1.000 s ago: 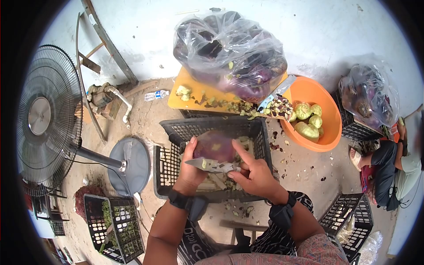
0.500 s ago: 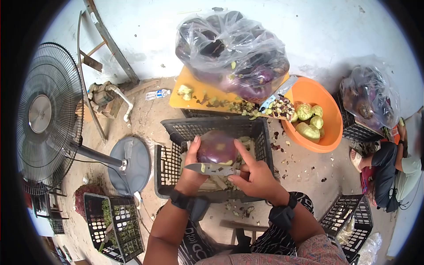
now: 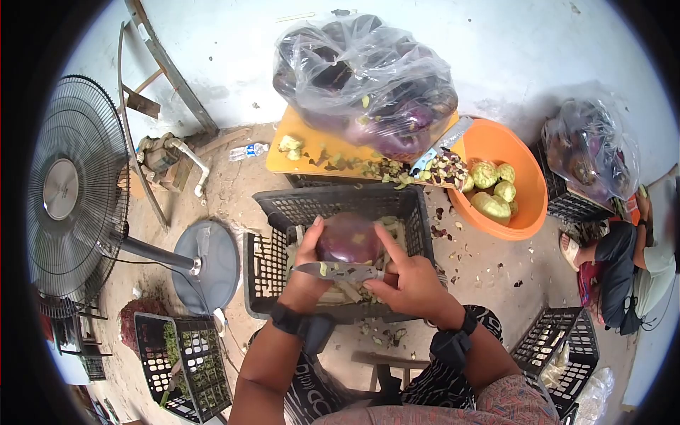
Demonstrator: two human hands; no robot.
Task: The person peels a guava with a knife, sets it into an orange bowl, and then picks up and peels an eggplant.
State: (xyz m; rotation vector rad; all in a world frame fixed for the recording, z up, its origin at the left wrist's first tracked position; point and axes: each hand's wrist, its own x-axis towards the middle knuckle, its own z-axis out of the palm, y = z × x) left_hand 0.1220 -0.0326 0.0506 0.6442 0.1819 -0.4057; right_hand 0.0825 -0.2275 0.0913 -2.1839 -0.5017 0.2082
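My left hand grips a round purple eggplant from its left side, thumb up along the skin. The handle of a knife is in my right hand, whose index finger rests against the eggplant's right side. The blade lies across the near side of the eggplant, pointing left, with a bit of pale peel on it. Below is a black plastic crate with pale peelings in it.
Ahead, a yellow board bears a plastic bag of eggplants, peel scraps and a blue-handled knife. An orange basin holds peeled eggplants. A standing fan is at left; another person sits at right.
The view has shifted slightly, moving the background a little to the left. Both hands, the eggplant and the knife keep nearly the same pose.
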